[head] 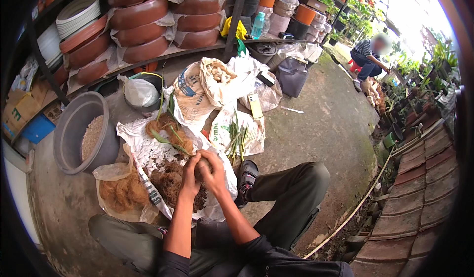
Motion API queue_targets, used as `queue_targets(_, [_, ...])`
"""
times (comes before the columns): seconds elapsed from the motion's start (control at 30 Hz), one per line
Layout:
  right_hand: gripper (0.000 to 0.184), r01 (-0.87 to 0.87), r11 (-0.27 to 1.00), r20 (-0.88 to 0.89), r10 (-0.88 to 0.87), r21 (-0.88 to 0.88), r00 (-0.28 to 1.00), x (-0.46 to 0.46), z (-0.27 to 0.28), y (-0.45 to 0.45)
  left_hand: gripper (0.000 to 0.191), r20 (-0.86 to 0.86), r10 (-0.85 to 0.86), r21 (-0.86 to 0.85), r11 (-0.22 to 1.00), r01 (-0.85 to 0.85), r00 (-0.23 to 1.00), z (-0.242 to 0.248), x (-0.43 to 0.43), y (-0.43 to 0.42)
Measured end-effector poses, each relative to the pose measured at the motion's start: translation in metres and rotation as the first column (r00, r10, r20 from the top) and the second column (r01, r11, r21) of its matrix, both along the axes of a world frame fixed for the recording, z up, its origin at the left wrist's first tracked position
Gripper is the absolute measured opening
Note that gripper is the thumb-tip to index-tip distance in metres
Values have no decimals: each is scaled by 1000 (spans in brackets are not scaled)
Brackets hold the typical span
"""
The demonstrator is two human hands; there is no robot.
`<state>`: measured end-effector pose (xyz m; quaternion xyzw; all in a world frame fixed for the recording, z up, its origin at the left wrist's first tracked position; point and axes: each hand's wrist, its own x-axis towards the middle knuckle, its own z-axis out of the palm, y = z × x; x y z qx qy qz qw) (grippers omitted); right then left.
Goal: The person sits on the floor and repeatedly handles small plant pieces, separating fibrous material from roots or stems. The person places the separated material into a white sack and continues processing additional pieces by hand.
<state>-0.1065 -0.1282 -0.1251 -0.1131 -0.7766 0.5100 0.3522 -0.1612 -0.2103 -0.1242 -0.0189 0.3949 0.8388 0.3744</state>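
Observation:
Both my hands are cupped together around a brownish clump (202, 167), mostly hidden by the fingers. My left hand (190, 176) presses it from the left, and my right hand (212, 172) closes over it from the right. A green leaf (163, 140) reaches up and left from near the fingertips; whether it grows from the clump I cannot tell. Under the hands, a white woven sack (137, 136) is spread out with dark loose fibre (166, 182) on it. Just beyond lie lighter brown fibre bundles (181, 138) with green shoots.
Left stands a grey tub (61, 143) of pale granules, with a bag of coconut fibre (120, 192) nearer. Ahead are a full sack (192, 92), cut green stems (235, 138) and a yellow phone (255, 106). Pots (139, 14) fill the shelf. Another person (366, 56) sits far right.

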Motion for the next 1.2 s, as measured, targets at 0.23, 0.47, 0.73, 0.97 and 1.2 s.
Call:
queue_targets(0.23, [27,285,951,-241,-252,116,937,0,-10,-16,15,37,-44,77,996,41,998,-28,5,7])
queue_targets(0.47, [28,255,967,-200,-255,-27,946,4,-37,-12,17,-61,-27,-93,995,22,998,-36,9,9])
queue_targets(0.73, [49,-213,682,-308,-19,-700,951,-5,-35,-1,33,-258,36,-14,999,-41,966,-10,1,5])
queue_targets(0.97, [41,-58,860,-208,-56,-507,977,-4,-17,-19,27,21,66,123,990,-68,998,-22,3,-1])
queue_targets(1.2, [28,-93,805,-219,-46,-585,975,-12,-25,-19,33,94,90,-18,996,-88,992,-26,-4,2])
